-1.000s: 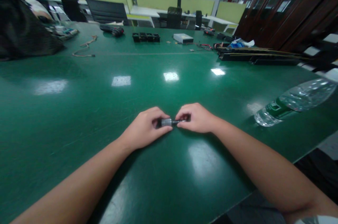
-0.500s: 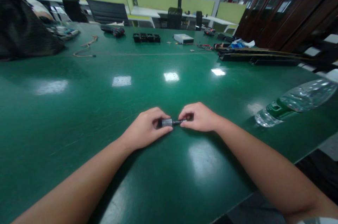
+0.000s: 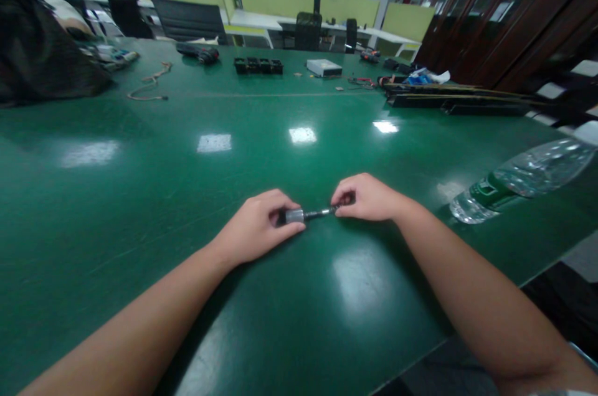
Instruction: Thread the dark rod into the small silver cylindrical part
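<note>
My left hand (image 3: pixel 256 226) rests on the green table, thumb and fingers closed around a small silver-and-black cylinder (image 3: pixel 294 216) that looks like a little motor. From its right end a thin metal shaft (image 3: pixel 317 213) points to the right. My right hand (image 3: pixel 367 197) pinches a small dark piece (image 3: pixel 334 209) at the shaft's tip. That piece is mostly covered by my fingertips, and I cannot tell whether it still touches the shaft.
A clear plastic bottle (image 3: pixel 518 184) with a green label lies at the right. Along the far side of the green table (image 3: pixel 140 197) are a black fan row (image 3: pixel 258 66), a silver box (image 3: pixel 324 68), a cable (image 3: pixel 149 84), black rails (image 3: pixel 458 100) and a dark bag (image 3: pixel 42 53).
My right hand has moved to the right and slightly away, with the dark piece between its fingers. More bare shaft shows now. My left hand and the cylinder stay put.
</note>
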`<action>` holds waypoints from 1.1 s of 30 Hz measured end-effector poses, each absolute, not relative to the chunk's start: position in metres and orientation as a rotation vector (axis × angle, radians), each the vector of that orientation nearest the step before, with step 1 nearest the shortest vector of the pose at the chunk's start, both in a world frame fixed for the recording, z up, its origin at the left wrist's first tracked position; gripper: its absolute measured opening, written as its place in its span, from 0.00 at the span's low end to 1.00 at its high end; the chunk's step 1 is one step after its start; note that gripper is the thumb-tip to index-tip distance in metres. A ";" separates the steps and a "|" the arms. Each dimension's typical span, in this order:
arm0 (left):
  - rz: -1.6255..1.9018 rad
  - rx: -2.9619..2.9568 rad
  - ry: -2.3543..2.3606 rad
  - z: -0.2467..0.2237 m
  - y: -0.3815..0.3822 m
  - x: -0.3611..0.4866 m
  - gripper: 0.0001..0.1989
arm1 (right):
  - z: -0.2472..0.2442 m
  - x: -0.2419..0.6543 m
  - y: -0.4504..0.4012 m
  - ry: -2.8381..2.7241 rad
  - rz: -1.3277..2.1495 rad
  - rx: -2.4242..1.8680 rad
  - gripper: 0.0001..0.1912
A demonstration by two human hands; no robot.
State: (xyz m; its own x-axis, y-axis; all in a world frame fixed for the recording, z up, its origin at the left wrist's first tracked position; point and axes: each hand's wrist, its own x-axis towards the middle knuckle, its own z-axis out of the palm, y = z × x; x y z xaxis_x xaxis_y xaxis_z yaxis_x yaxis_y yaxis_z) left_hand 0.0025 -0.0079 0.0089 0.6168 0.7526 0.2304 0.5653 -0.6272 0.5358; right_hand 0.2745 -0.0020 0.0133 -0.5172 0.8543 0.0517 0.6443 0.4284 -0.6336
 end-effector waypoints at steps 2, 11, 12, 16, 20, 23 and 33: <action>0.625 2.428 1.047 0.009 -0.008 0.002 0.15 | 0.013 0.278 -0.001 -2.309 0.821 -1.289 0.08; 0.632 2.399 1.062 0.009 -0.009 0.005 0.15 | 0.010 0.267 -0.003 -2.273 0.905 -1.245 0.12; 0.632 2.384 1.072 0.009 -0.009 0.005 0.17 | 0.008 0.262 -0.004 -2.269 0.893 -1.223 0.11; 0.632 2.385 1.068 0.010 -0.010 0.006 0.14 | 0.000 0.240 -0.008 -2.297 0.734 -1.079 0.08; 0.648 2.410 1.067 0.009 -0.009 0.007 0.14 | -0.003 0.233 -0.009 -2.314 0.614 -1.052 0.07; 0.636 2.423 1.072 0.008 -0.008 0.007 0.15 | -0.002 0.234 -0.009 -2.329 0.592 -1.061 0.07; 0.639 2.448 1.060 0.007 -0.009 0.006 0.12 | 0.001 0.234 -0.012 -2.355 0.567 -1.008 0.08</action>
State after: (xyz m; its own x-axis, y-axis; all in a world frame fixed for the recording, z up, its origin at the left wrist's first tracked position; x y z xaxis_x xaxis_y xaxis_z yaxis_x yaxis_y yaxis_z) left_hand 0.0059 -0.0086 0.0071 0.6088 0.7530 0.2495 0.5721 -0.6347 0.5195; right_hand 0.2341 -0.0123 0.0008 -0.5927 0.7516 0.2895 0.5377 0.6368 -0.5527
